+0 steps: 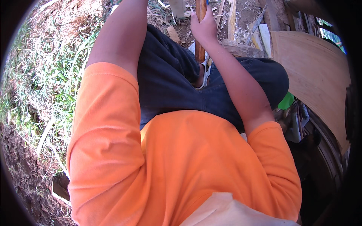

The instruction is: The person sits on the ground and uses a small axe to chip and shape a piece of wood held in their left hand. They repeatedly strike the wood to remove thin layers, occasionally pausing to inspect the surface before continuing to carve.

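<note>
Looking down my orange shirt and dark shorts, I see my right hand point(203, 25) at the top centre, wrapped around a reddish-brown wooden stick point(200, 51) that stands upright between my knees. The stick's lower end passes in front of a white sandal point(205, 73). My left arm reaches up past the top edge, so my left hand is out of the picture.
Wood scraps and split strips point(230, 17) litter the bare ground ahead. A pale plywood sheet point(316, 75) leans at the right, with a green object point(286, 101) below it. Grass and straw point(45, 75) cover the ground at the left.
</note>
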Motion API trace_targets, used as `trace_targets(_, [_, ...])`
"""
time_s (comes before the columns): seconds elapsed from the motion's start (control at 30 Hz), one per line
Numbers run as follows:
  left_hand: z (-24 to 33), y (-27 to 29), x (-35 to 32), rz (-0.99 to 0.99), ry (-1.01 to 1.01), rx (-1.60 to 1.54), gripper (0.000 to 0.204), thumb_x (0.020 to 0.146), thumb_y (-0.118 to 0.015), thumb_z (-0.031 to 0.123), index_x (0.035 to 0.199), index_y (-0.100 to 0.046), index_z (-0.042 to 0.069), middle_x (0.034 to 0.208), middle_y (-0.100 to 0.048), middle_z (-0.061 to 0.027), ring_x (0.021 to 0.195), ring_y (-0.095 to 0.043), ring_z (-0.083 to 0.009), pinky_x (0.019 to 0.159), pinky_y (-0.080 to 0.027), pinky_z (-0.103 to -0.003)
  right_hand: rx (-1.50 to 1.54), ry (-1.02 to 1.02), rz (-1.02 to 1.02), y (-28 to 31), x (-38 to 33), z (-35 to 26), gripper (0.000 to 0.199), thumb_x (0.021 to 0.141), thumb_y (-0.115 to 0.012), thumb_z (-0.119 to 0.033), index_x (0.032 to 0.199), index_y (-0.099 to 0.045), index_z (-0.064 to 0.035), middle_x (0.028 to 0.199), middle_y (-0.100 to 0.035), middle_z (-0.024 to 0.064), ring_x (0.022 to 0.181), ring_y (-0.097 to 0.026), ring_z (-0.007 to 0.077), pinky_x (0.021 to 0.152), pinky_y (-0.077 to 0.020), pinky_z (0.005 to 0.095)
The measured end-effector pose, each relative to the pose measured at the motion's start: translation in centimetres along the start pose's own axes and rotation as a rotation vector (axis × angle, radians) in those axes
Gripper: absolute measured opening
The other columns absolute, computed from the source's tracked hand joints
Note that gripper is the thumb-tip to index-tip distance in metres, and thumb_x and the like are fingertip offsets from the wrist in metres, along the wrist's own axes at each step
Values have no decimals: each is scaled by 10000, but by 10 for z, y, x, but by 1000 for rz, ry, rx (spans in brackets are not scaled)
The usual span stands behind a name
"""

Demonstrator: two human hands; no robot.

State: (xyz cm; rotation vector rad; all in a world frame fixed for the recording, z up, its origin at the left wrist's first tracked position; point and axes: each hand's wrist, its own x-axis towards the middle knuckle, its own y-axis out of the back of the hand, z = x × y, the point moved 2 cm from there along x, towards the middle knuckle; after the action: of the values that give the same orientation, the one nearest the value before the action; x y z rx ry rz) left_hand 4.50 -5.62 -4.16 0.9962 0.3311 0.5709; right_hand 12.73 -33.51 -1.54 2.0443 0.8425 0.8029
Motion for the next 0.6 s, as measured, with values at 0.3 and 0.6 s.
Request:
trace_targets(0.3, [-13,-5,-1,0,17,-31,213,823,-745,213,914,-718,23,945,-721,-247,919,-697,-439,801,-557,-499,656,-704,-556,-4,-4,2,448,1003,-643,-187,1374,-442,-35,807,-590,44,586,-584,117,519,-531,308])
trace_targets(0.6, [-16,-10,-4,26,-3,-58,210,814,-755,209,886,-723,13,912,-715,-260,887,-697,-448,782,-557,-503,670,-438,-370,26,24,-27,396,984,-675,-232,1300,-519,-50,881,-668,94,744,-693,191,661,-582,364])
